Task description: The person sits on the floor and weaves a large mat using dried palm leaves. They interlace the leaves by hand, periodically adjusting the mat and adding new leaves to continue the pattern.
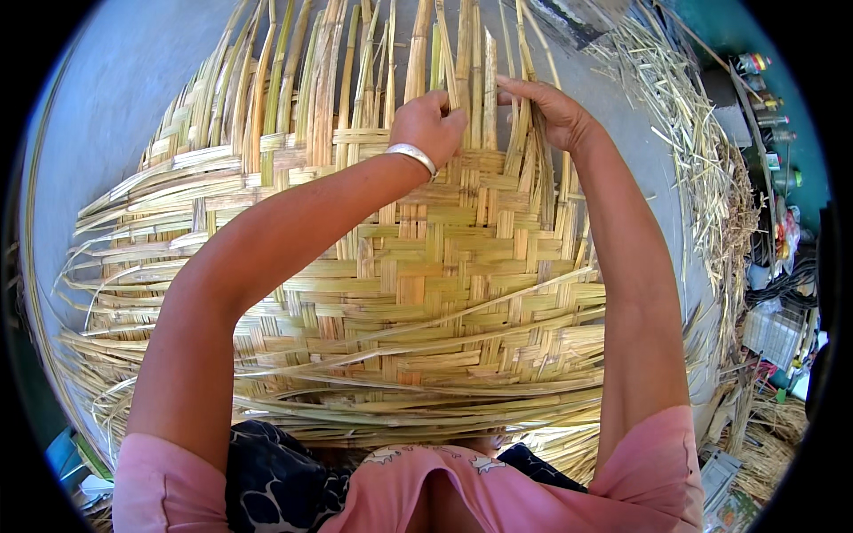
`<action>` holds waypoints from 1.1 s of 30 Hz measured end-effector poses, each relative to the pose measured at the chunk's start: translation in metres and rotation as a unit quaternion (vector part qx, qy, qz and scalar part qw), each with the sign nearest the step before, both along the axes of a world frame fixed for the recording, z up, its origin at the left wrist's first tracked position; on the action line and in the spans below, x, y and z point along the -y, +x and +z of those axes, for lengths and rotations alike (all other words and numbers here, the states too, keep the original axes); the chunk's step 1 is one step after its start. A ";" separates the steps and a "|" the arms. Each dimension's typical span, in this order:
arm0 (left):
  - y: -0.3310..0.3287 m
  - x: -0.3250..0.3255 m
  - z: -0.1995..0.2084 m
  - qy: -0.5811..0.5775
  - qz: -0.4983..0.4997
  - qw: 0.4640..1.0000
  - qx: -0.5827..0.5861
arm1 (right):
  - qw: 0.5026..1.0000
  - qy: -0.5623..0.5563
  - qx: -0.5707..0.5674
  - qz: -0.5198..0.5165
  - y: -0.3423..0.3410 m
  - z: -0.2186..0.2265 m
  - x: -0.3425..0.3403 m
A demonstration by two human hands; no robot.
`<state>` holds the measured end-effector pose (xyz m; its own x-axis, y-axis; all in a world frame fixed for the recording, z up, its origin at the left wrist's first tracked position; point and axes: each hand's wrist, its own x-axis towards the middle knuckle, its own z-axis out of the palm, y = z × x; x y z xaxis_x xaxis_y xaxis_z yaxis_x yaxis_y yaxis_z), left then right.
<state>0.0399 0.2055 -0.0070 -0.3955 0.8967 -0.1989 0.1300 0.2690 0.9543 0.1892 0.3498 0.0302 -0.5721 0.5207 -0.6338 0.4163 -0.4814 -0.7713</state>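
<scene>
A half-woven mat of split cane strips (418, 266) lies on the floor before me, green and straw-coloured in a tight over-under pattern. Loose upright strips (329, 80) fan out from its far edge. My left hand (429, 129), with a silver bangle on the wrist, is closed around an upright strip at that edge. To its right, my right hand (553, 111) has its fingers closed on upright strips, their tips partly hidden behind them. Its pointing finger reaches toward a pale strip with a broken top (490, 89) between the two hands.
Long loose strips (355, 409) lie across the mat's near side, by my body. A heap of cane scraps (702, 151) runs along the right. Beyond it are bottles (771, 120), dark coiled cable (786, 282) and a pale crate (771, 333) by the green wall.
</scene>
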 end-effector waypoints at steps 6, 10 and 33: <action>-0.003 -0.012 -0.017 -0.002 -0.023 0.997 -0.074 | 0.991 0.132 -0.001 0.017 0.001 -0.003 0.013; 0.000 -0.013 -0.014 -0.033 -0.088 0.975 -0.201 | 0.983 0.180 -0.016 0.004 0.004 0.000 0.030; 0.010 0.029 -0.050 0.066 -0.213 0.805 -0.550 | 0.864 0.368 0.282 0.198 0.023 -0.063 0.001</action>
<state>0.0503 0.1765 -0.0568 0.0815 0.9822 0.1695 0.9694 -0.1176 0.2153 0.2118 0.3491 -0.0325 -0.5063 0.7356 -0.4500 0.8449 0.3189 -0.4293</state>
